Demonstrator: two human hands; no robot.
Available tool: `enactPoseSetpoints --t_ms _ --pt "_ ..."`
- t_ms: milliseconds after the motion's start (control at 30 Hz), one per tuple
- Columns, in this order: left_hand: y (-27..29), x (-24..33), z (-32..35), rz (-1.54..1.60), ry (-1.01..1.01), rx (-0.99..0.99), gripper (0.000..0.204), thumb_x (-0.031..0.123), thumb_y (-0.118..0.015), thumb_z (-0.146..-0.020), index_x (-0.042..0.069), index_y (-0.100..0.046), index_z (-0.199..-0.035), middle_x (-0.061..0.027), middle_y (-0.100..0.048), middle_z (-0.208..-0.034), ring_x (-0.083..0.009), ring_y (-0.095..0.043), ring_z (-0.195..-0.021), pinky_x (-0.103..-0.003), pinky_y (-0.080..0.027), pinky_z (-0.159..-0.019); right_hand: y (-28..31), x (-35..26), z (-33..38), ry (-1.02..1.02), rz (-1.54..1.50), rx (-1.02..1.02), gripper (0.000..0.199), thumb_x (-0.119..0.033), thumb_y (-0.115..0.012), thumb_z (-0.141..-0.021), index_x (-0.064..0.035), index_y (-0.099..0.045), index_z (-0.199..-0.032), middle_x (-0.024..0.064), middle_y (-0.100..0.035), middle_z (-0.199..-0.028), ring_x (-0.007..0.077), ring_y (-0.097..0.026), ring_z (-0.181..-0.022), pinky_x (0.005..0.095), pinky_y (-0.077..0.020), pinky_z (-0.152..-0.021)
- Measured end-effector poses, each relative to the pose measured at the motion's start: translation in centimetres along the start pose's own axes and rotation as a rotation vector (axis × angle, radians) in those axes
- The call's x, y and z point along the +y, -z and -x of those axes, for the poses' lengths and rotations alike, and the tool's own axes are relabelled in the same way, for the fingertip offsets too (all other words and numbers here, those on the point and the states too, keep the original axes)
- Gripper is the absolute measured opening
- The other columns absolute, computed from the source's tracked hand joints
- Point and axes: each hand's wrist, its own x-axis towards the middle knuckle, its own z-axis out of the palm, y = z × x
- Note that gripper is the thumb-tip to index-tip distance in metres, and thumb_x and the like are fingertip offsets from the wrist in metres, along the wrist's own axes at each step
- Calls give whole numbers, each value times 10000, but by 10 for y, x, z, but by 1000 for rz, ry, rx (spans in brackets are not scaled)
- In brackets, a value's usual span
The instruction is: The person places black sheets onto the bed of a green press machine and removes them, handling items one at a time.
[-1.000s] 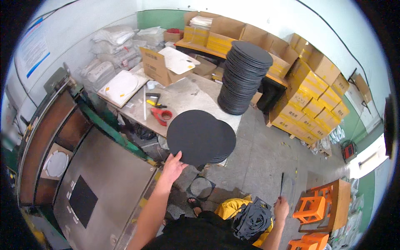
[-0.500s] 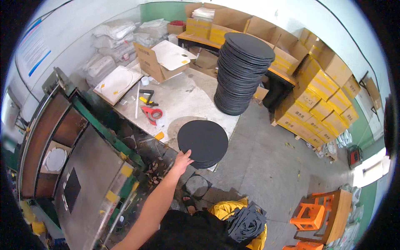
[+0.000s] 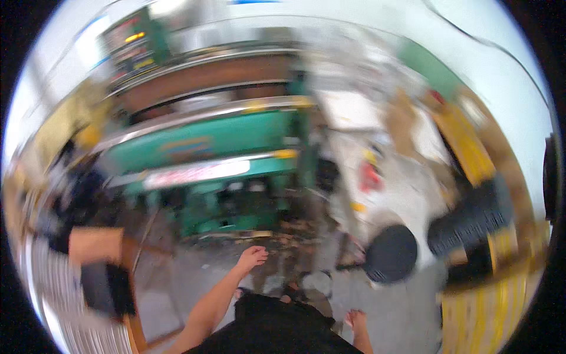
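Hanging loosely curled and empty over bare grey floor (image 3: pixel 194 277), the left hand (image 3: pixel 252 258) sits well apart from the black disc (image 3: pixel 391 253) overhanging the counter (image 3: pixel 407 194) edge at three o'clock; right hand (image 3: pixel 355 320) blurred, grip untellable.

Pretty blurry, but the big machine (image 3: pixel 206 153) sits ahead on the left, the desk (image 3: pixel 407 194) off to its right, a round disc (image 3: pixel 390 253) at the desk's near edge, a stack of discs (image 3: pixel 471 221) just right of it.

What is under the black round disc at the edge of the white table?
The black disc lies on the white table, partly overhanging grey floor. The table part beneath it is covered, and blur hides details.
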Motion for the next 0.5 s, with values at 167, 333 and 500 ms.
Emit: enactPoseSetpoints --t_ms 167,333,500 --pt "248 -46 181 14 -379 1248 203 184 -567 -939 21 -593 -1058 -123 -669 -951 -211 -638 -866 -344 -506 -776 -63 6 -57 -187 553 -223 161 -209 -554 -892 -56 -565 -841 95 -603 -732 239 -613 -637 444 -524 -560" --pt "340 -64 386 -480 -210 2421 377 274 -637 -897 7 -559 -1151 -162 -625 -1020 -325 -595 -939 -395 -463 -856 -170 31 -55 -205 905 -429 173 -205 -560 -896 -34 -571 -877 112 -612 -755 236 -611 -626 414 -514 -539" --pt "396 -110 411 -274 -165 2000 728 392 -786 -757 -48 -500 -1261 -188 -603 -1033 -318 -582 -948 -396 -459 -866 -259 8 -77 -168 957 -586 191 -201 -566 -900 -11 -577 -914 129 -621 -779 232 -610 -614 384 -503 -518"
